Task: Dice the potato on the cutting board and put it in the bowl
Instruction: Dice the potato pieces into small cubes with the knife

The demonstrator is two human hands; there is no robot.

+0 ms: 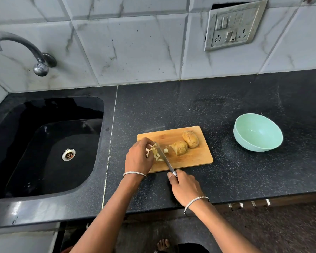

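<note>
A wooden cutting board [195, 157] lies on the black counter. Two brown potato chunks sit on it: one [190, 139] at the back right, another [179, 148] nearer the middle. Small pale cut potato pieces [158, 156] lie at the board's left end. My left hand [139, 157] curls its fingers over those pieces and holds them down. My right hand [183, 187] grips the handle of a knife [165, 159], whose blade slants across the board right beside my left fingers. A mint-green bowl [257, 133] stands to the right of the board with nothing in it.
A black sink [44, 147] with a metal drain is sunk into the counter at the left, under a chrome tap [26, 50]. A switch and socket plate [233, 26] hangs on the tiled wall. The counter's front edge runs just under my wrists.
</note>
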